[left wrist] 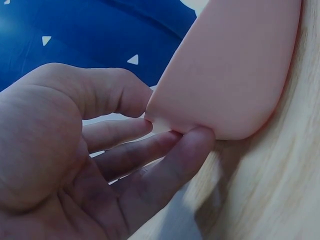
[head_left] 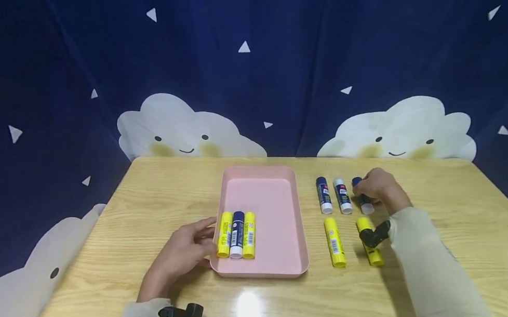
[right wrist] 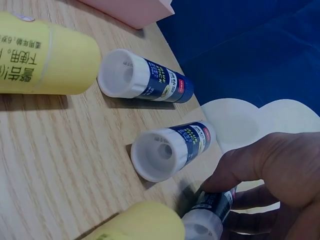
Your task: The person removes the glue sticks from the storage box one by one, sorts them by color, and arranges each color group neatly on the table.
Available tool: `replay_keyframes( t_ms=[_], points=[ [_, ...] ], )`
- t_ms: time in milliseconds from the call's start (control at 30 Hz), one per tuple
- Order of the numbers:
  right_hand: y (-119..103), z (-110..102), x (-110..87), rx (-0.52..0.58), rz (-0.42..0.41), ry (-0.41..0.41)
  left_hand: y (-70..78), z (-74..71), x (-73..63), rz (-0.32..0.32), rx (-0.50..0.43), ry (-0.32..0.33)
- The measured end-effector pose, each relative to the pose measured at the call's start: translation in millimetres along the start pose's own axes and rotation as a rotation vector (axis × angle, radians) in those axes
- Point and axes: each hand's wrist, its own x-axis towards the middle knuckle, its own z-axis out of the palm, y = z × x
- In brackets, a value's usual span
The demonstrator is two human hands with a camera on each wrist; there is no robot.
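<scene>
My left hand grips the left side of a pink tray near its front corner. In the left wrist view its fingertips meet the tray's wall. Two yellow glue sticks lie in the tray, with a blue one between them. At the right, my right hand pinches a dark blue glue stick with a whitish end. That stick's whitish end shows in the right wrist view, while the fingers hide much of its body.
Beside the held stick lie two blue glue sticks in a row. Nearer are a yellow glue stick and another, partly hidden by the wrist camera. A dark blue curtain hangs behind the wooden table.
</scene>
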Motion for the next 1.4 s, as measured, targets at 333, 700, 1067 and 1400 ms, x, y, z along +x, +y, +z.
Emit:
replay_keyframes(
  t_ms=[333, 700, 1067, 1400],
  points=[
    [0, 0, -2.6, -0.025, -0.028, 0.011, -1.1, 0.9, 1.4, 0.003, -0.006, -0.003],
    [-1, 1, -3.0, -0.028, 0.015, 0.004, -0.1, -0.3, -0.2, -0.014, 0.010, 0.002],
    [-1, -7, -17.2, -0.030, -0.008, 0.008, -0.7, -0.9, -0.6, -0.006, 0.024, 0.006],
    [-17, -17, -43.1, 0.024, -0.064, 0.019, 0.2, -1.2, 3.4, -0.019, 0.024, 0.001]
  ],
)
